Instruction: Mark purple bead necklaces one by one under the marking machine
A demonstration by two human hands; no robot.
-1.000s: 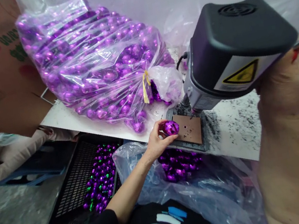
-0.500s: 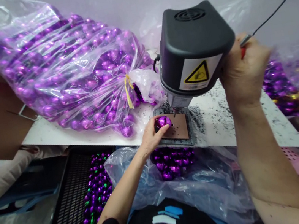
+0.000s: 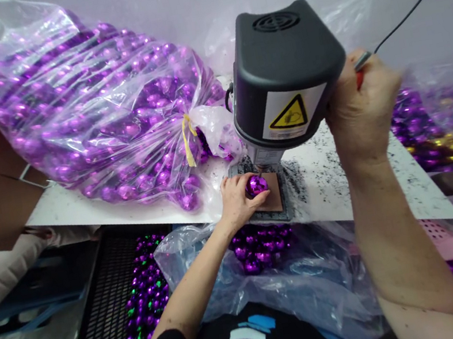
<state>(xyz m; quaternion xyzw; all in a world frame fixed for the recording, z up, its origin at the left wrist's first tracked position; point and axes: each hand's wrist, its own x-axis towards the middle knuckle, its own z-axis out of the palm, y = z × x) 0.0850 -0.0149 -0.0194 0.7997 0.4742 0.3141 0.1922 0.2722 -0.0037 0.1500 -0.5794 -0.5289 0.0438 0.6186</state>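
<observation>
Between the thumb and fingers of my left hand [image 3: 238, 198] is a shiny purple faceted ball [image 3: 257, 186]. It is held over a brown board [image 3: 275, 200] on the drill press base [image 3: 286, 208], beneath the tool end. Raised at the right, my right hand [image 3: 366, 101] is closed around the lever handle [image 3: 361, 68] of the black drill press [image 3: 287, 65]; red shows on the handle between the fingers. The machine head hides part of that grip. Several loose purple balls [image 3: 262, 248] lie in clear plastic on my lap.
A tied clear bag of purple balls [image 3: 111, 114] rests on the white table [image 3: 404, 185], which is scattered with dark shavings. A black crate [image 3: 92, 327] with purple and green beads stands below left. More bagged balls [image 3: 414, 119] are at the right, above a pink basket [image 3: 447, 239].
My left hand has moved the ball slightly right, under the tool. My right hand stays on the lever. The whole view has shifted a little.
</observation>
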